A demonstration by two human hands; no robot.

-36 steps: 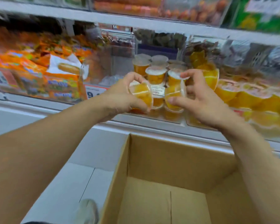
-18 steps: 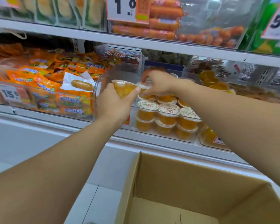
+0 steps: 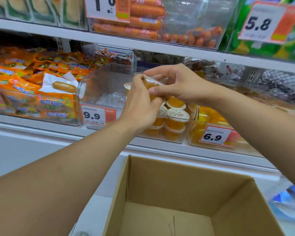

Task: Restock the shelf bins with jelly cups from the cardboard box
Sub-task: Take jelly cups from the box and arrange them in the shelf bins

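- Orange snack packets [image 3: 41,86] fill the bin at the left end of the middle shelf; they are not part of this task.
- The clear shelf bin [image 3: 106,77] stands just right of them, with a 9.9 price tag [image 3: 98,115] on its front edge. Its left half shows bare plastic; stacked jelly cups [image 3: 176,114] occupy its right front corner.
- The left hand [image 3: 140,103] is raised over the bin, fingers curled round a jelly cup [image 3: 152,86] held above the stack.
- The right hand [image 3: 179,84] meets it from the right, thumb and fingers pinching the same cup. Both hands are clamped on it.
- Recommended handling: keep the sealed lid uppermost, lower the cup onto a level spot beside or on top of the stack, and release one hand only when the cup is seated. Filling toward the bare left half appears sensible.
- The cardboard box [image 3: 160,174] sits below the shelf front edge. No cups are visible on the part of its floor in view.
- Limits of view: the hands cover most of the held cup, so its tilt cannot be judged, nor whether a second cup is held. The near side of the box is cut off by the lower frame edge. Lid print is too small to read.
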